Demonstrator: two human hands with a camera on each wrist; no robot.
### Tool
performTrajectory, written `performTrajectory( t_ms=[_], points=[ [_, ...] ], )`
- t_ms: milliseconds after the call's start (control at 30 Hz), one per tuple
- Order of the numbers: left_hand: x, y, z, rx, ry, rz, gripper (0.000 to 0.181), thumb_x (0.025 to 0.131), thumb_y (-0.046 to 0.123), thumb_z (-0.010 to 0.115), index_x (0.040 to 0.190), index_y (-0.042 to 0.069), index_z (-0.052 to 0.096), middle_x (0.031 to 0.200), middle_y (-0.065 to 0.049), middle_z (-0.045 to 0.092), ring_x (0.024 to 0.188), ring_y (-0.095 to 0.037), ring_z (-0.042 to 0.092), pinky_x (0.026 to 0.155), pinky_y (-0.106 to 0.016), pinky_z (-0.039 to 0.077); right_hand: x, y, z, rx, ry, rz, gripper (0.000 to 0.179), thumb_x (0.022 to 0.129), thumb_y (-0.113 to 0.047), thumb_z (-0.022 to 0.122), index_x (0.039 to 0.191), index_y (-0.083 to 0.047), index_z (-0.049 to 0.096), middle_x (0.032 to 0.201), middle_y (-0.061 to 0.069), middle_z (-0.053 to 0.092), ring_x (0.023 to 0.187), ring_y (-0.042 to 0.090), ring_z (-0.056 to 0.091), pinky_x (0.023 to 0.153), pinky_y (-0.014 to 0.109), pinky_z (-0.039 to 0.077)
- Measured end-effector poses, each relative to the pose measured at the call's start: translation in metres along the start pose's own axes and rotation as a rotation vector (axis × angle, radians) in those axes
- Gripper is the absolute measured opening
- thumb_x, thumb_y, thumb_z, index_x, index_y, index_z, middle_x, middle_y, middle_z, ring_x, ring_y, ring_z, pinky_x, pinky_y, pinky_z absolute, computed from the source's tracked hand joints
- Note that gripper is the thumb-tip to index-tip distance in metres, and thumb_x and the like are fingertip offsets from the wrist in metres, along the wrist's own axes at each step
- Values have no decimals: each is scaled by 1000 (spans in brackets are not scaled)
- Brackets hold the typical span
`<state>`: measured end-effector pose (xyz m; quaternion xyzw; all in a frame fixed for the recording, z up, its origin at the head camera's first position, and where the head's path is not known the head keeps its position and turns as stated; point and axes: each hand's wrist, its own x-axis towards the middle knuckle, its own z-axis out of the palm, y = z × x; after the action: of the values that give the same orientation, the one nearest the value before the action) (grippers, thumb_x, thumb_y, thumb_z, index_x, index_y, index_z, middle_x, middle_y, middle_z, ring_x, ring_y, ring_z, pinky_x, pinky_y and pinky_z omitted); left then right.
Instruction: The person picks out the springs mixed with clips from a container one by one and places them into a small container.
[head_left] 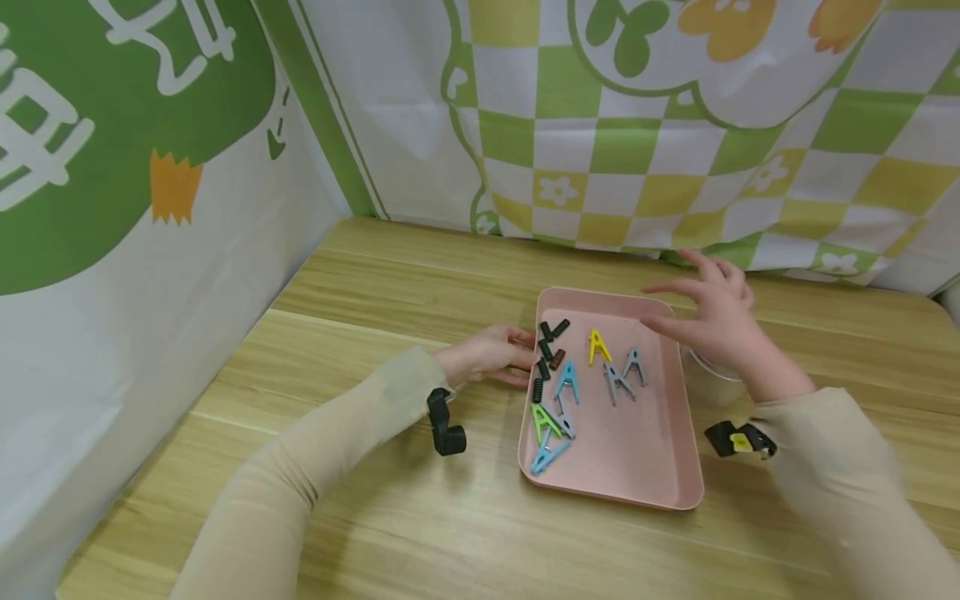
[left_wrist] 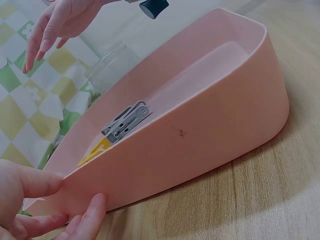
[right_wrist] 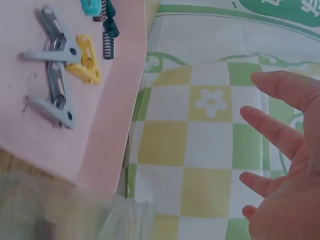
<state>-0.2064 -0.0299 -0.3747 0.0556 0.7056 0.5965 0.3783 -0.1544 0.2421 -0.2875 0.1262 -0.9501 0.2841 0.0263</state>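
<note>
A pink tray (head_left: 630,450) lies on the table, holding several clothespins and several small dark ridged pieces (head_left: 545,350) along its left wall. A yellow clothespin (head_left: 597,346) and two grey clothespins (head_left: 617,383) sit near the middle. To their left are a blue clothespin (head_left: 567,380) and a green clothespin (head_left: 545,422). My left hand (head_left: 495,354) touches the outside of the tray's left wall, fingers extended. Above the far right corner hovers my right hand (head_left: 712,321), fingers spread and holding nothing. Below it, a clear container (right_wrist: 75,210) stands beside the tray.
A wooden table (head_left: 360,517) spreads under everything. Behind it hangs a green, yellow and white checked cloth (head_left: 622,150), with a printed cloth (head_left: 202,308) at the left. Wrist cameras (head_left: 446,425) are strapped to both sleeves.
</note>
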Motion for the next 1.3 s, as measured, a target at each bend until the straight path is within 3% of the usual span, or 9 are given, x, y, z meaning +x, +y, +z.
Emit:
performTrajectory(
  t_ms=[467, 1000, 1300],
  points=[
    [1, 0, -1, 6, 1, -1, 49, 96, 4, 51, 141, -6, 33, 136, -24, 47, 119, -35, 54, 95, -40, 52, 13, -15, 22, 48, -24, -9, 37, 87, -23, 69, 118, -4, 64, 156, 19, 11, 138, 48, -5, 104, 73, -3],
    [1, 1, -1, -4, -2, 0, 50, 96, 3, 51, 142, -5, 33, 136, -24, 47, 120, -35, 54, 95, -40, 52, 32, -9, 58, 137, -102, 103, 40, 91, -31, 64, 125, -10, 62, 158, 13, 11, 141, 46, -3, 108, 71, 4],
    [1, 1, -1, -11, -3, -8, 50, 97, 3, 51, 142, -5, 33, 136, -24, 48, 120, -35, 53, 96, -42, 51, 30, -8, 85, 84, -118, 90, 39, 87, -29, 69, 122, -13, 64, 157, 15, 15, 140, 46, -2, 107, 72, 4]
  ],
)
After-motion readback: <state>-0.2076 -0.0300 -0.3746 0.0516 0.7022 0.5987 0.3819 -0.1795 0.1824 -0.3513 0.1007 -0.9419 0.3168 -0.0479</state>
